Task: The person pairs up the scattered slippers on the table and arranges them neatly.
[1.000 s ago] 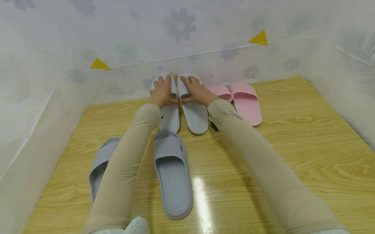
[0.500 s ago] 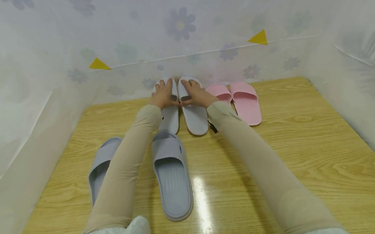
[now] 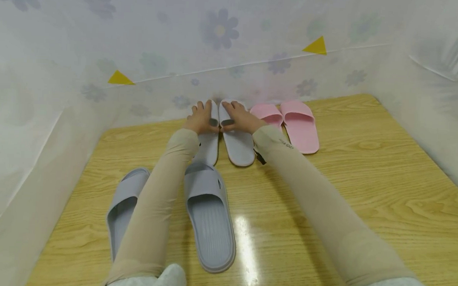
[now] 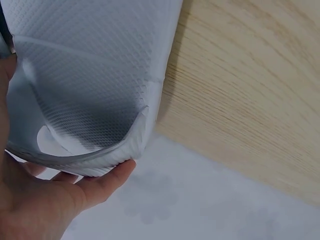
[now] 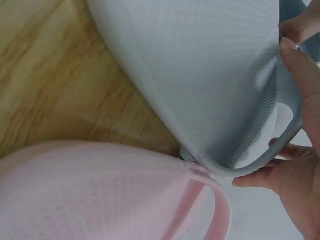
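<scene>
Two white slippers stand side by side against the back wall in the head view, the left one (image 3: pixel 209 147) and the right one (image 3: pixel 241 148). My left hand (image 3: pixel 200 116) grips the strap of the left white slipper (image 4: pixel 90 75), fingers (image 4: pixel 100 182) curled over the strap's front edge. My right hand (image 3: pixel 240 118) grips the strap of the right white slipper (image 5: pixel 210 75), with the thumb (image 5: pixel 300 27) on one side and fingers (image 5: pixel 260 177) on the other. The hands almost touch each other.
A pink pair (image 3: pixel 300 125) sits just right of the white pair, and one pink slipper (image 5: pixel 100 195) touches the right white one. Two grey-blue slippers (image 3: pixel 210 219) (image 3: pixel 120 206) lie under my left forearm. Floral sheeting (image 3: pixel 218 44) walls in the wooden floor (image 3: pixel 365 187).
Both hands have drawn the white slippers' front ends a little away from the back wall and slightly to the right. The other slippers have not moved.
</scene>
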